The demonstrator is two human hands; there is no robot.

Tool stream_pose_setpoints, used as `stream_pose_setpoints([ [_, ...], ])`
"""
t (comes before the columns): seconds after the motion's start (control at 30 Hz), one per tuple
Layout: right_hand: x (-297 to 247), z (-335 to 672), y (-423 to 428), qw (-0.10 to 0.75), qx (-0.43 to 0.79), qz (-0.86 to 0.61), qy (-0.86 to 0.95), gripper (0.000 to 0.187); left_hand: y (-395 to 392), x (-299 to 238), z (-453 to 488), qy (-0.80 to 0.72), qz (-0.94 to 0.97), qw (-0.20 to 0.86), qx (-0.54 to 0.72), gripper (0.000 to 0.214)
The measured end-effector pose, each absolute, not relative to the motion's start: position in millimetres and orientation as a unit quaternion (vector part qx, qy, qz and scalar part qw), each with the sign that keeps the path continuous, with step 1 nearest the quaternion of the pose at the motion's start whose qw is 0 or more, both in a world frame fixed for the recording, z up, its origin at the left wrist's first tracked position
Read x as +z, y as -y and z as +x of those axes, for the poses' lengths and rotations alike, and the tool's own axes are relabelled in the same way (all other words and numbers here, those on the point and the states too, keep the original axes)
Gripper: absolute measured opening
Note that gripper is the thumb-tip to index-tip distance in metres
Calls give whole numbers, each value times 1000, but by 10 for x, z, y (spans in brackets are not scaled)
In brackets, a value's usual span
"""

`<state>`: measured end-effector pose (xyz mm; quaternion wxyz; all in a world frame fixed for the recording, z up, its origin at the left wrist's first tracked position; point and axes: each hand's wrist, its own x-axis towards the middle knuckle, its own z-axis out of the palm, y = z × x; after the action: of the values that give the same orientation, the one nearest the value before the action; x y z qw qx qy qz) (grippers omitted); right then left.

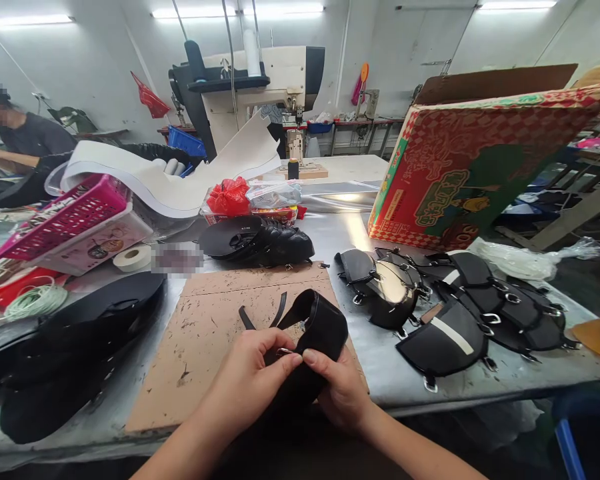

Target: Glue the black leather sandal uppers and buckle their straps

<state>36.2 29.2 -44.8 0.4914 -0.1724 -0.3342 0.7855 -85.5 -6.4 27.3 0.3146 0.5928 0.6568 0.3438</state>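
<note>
Both my hands meet over the near edge of a brown cutting board. My left hand pinches a small metal ring against a curled black leather piece. My right hand grips the same leather piece from below, fingers closed under it. Thin black straps stick up from the piece toward the board's middle. To the right lies a spread of finished black leather pieces with metal rings on their straps.
A stack of black pieces sits behind the board, and more black material on the left. A pink basket, tape roll, red bag and tilted cardboard box ring the table. A sewing machine stands behind. Another person sits far left.
</note>
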Motion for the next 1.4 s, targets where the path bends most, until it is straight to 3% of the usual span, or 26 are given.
stream_pose_setpoints([
  [0.17, -486, 403, -298, 498, 774, -131, 369, 36, 85, 268, -875, -663, 594, 310, 335, 17],
  [0.37, -486, 480, -400, 362, 863, -46, 350, 34, 152, 314, -873, -650, 553, 354, 382, 17],
  [0.6, -459, 415, -403, 372, 823, -143, 405, 17, 233, 326, -892, -599, 517, 471, 390, 14],
  [0.8, -441, 409, -374, 346, 697, -183, 601, 23, 227, 303, -1022, -549, 546, 491, 400, 11],
  [0.97, -580, 464, -321, 405, 678, -232, 568, 22, 180, 292, -1046, -574, 516, 488, 407, 15],
  [1.17, -545, 512, -299, 401, 773, -90, 484, 51, 149, 299, -969, -632, 463, 423, 455, 15],
  [1.4, -494, 408, -301, 469, 761, -151, 422, 34, 157, 257, -891, -643, 444, 395, 484, 15],
])
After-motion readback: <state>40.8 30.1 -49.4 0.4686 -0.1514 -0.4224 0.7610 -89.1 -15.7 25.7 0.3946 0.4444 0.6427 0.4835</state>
